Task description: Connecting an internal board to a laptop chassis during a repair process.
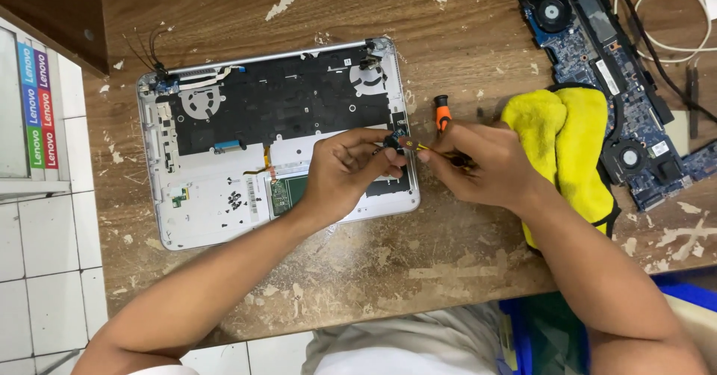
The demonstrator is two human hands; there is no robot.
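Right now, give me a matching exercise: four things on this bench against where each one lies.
Things:
1. open silver laptop base
2. blue circuit board with round fans
3. folded yellow cloth
4. orange-handled screwdriver

Places:
A. top right corner
B. under the right forearm
C. left of centre
D. just above the right hand

Pairs: 1-C, 2-A, 3-B, 4-D

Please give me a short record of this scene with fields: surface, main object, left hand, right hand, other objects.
surface: worn wooden table
main object: opened laptop base, inside facing up
left hand: left hand pinches a small dark part over the base
right hand: right hand grips an orange-handled screwdriver, tip hidden
other objects: yellow cloth; blue motherboard with two fans; loose black screws
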